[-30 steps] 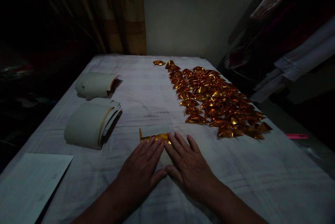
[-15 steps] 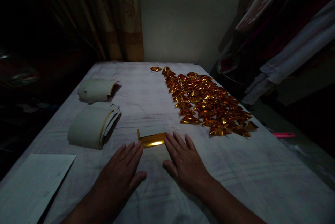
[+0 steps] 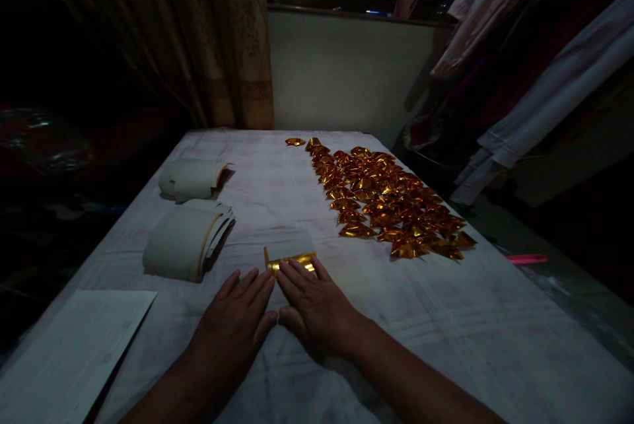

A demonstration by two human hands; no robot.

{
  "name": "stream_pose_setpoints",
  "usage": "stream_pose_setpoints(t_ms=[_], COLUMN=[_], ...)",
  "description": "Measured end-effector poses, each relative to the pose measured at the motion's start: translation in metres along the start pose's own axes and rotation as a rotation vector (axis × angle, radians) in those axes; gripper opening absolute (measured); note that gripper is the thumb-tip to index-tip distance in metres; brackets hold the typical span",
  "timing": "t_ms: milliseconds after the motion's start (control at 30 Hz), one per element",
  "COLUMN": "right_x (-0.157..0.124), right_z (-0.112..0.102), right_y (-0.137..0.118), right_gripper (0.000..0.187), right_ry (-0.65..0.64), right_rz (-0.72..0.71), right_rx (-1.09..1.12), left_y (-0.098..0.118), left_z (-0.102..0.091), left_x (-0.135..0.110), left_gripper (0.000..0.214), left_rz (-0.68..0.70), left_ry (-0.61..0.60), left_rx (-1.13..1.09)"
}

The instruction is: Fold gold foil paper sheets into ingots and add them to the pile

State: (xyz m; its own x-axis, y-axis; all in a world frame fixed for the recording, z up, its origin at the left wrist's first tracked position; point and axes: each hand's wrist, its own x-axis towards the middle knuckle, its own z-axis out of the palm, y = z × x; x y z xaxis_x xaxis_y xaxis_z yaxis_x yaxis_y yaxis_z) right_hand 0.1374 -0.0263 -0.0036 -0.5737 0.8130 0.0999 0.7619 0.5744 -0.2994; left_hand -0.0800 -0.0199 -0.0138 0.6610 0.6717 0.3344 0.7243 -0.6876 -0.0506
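Observation:
A gold foil sheet, partly folded so its pale back shows, lies on the white cloth just ahead of my hands. My right hand lies flat with its fingers stretched out, the fingertips pressing on the near edge of the foil. My left hand rests flat on the cloth beside it, fingers spread, its fingertips just left of the foil and holding nothing. To the right, further back, lie several folded gold foil pieces in rows.
Two curled stacks of pale sheets sit on the left of the table. A white paper lies at the near left corner. Curtains hang behind; clothes hang at the right. A pink object lies off the right edge.
My hands, first together on the foil, spread apart and have closed in again. My right hand slid left onto the foil. The foil's pale flap is folded over again.

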Motion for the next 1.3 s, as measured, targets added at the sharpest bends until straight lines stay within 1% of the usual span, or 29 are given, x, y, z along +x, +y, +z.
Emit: stream_pose_setpoints(t_ms=[167,267,400,500,567,667,733,767,833,933,1067,1167,1300], right_x=[-0.02,-0.03,-0.03,-0.023,-0.015,-0.001,0.006,0.007,0.008,0.004,0.001,0.004,0.01], right_z=[-0.006,-0.01,-0.012,-0.012,-0.013,-0.015,-0.016,-0.016,-0.014,-0.008,-0.005,-0.011,-0.019], right_y=[0.024,0.034,0.035,0.028,0.021,0.013,0.011,0.012,0.016,0.022,0.024,0.024,0.024], right_gripper=[0.058,0.058,0.06,0.057,0.052,0.035,0.022,0.019,0.019,0.03,0.033,0.036,0.031], right_ry=[-0.008,-0.024,-0.025,0.045,0.122,0.226,0.206,0.183,0.161,0.211,0.242,0.214,0.135], right_rz=[0.128,0.183,0.222,0.24,0.257,0.215,0.143,0.113,0.083,0.092,0.107,0.11,0.124], right_rx=[-0.022,-0.055,-0.094,-0.135,-0.174,-0.185,-0.135,-0.098,-0.027,0.029,0.087,0.111,0.085], left_y=[-0.002,-0.007,-0.02,-0.024,-0.016,0.006,0.021,0.026,0.029,0.018,-0.007,-0.015,-0.015], left_z=[-0.009,-0.01,-0.006,-0.003,-0.003,-0.004,-0.006,-0.008,-0.011,-0.014,-0.01,-0.003,0.001], left_x=[0.004,0.005,0.003,0.002,0.003,0.012,0.02,0.024,0.031,0.04,0.048,0.053,0.056], left_gripper=[0.045,0.046,0.043,0.043,0.041,0.036,0.034,0.034,0.032,0.022,0.022,0.023,0.017], left_rz=[0.023,0.021,0.033,0.017,-0.011,-0.068,-0.121,-0.129,-0.127,-0.092,-0.023,0.015,0.056], left_ry=[-0.058,-0.084,-0.123,-0.134,-0.109,-0.052,-0.036,-0.04,-0.048,-0.055,-0.029,-0.023,0.026], left_rx=[0.013,0.006,-0.082,-0.13,-0.13,-0.136,-0.159,-0.174,-0.211,-0.269,-0.336,-0.309,-0.259])
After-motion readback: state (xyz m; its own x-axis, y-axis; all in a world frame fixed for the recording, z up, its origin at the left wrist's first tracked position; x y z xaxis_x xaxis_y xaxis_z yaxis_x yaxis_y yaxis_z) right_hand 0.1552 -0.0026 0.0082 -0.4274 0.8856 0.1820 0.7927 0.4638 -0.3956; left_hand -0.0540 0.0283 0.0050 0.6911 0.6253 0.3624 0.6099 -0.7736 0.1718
